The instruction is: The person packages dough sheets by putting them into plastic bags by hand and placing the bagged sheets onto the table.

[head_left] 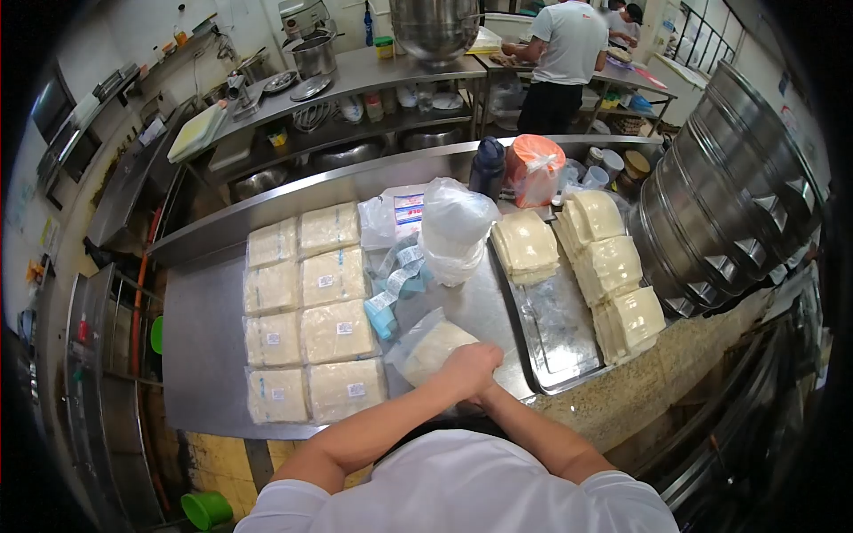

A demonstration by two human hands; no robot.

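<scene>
My left hand [471, 362] is closed at the open end of a clear plastic bag [434, 348] that holds pale square sheets. Below it, my right hand [484, 389] is mostly hidden behind the left one, so its fingers do not show. Left of the bag lie two columns of packed bags [344, 329], several with white labels. A roll of light blue labels [380, 317] rests between them and a white plastic bundle [458, 231]. To the right, a metal tray [562, 355] carries stacks of pale sheets [526, 244].
Tall stacked steel containers [720, 195] stand at the right. A dark bottle [488, 167], an orange bag [536, 164] and jars line the table's back edge. Beyond, a steel counter [373, 75] holds pots, and a person [569, 44] in white stands with another behind.
</scene>
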